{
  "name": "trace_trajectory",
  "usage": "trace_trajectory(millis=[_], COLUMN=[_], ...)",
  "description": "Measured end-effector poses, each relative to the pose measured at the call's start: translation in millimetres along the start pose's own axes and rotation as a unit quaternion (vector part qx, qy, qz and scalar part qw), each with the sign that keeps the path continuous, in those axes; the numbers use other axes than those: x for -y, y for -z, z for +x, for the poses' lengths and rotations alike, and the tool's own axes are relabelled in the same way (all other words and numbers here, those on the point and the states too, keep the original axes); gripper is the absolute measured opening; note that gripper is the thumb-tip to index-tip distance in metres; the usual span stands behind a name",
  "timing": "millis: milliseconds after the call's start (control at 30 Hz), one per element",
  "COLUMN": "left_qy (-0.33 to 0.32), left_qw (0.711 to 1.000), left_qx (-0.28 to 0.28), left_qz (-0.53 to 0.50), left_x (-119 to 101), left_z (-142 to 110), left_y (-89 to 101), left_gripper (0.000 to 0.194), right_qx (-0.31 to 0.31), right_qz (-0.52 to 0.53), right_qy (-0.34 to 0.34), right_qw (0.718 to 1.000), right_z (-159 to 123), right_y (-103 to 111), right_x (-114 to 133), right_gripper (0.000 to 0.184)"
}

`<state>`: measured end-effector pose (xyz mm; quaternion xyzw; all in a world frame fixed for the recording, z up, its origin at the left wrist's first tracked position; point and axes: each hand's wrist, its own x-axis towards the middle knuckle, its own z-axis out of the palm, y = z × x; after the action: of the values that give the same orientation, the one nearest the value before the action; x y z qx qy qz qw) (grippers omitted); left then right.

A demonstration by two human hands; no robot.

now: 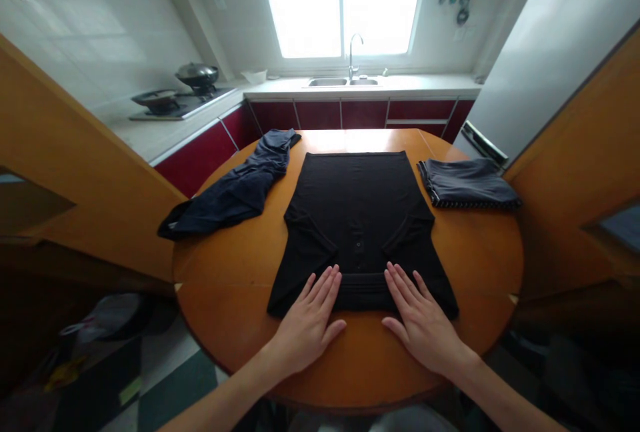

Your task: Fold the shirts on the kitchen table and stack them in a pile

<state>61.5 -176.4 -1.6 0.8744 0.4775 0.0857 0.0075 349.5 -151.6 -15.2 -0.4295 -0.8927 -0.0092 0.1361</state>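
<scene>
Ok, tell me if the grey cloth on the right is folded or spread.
Folded: the grey cloth lies in a compact, layered stack.

Round orange-brown wooden desk (225, 265), pale tiled walls (75, 25), backlit two-pane window (343, 2) mounted above double-basin sink (327, 83), white countertop (415, 84) supported by dark red cabinets (317, 114), floor (167, 345) laid in dark and light tiles.

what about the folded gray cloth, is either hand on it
No, the left hand and right hand both lie on the black garment.
</scene>
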Motion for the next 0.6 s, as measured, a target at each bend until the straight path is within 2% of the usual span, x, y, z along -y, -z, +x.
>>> trace_trajectory(millis=[233,400,600], left_qy=[0.001,-0.003,-0.036], left_qw=[1.000,1.000,0.999], left_qx=[0.018,0.006,-0.012], left_qz=[-0.008,-0.025,-0.017], left_x=[2,3,13], left_z=[-5,0,12], left_y=[4.8,8.2,9.7], left_gripper=[0.076,0.072,0.057], right_qx=[0.000,-0.033,-0.039], right_qz=[0.002,0.025,0.050], right_qy=[-0.012,-0.033,0.020], right_qw=[1.000,0.999,0.998], right_z=[-4,-2,-1], right_y=[-2,-1,-5], right_x=[-1,2,-4], right_gripper=[0.079,0.071,0.054])
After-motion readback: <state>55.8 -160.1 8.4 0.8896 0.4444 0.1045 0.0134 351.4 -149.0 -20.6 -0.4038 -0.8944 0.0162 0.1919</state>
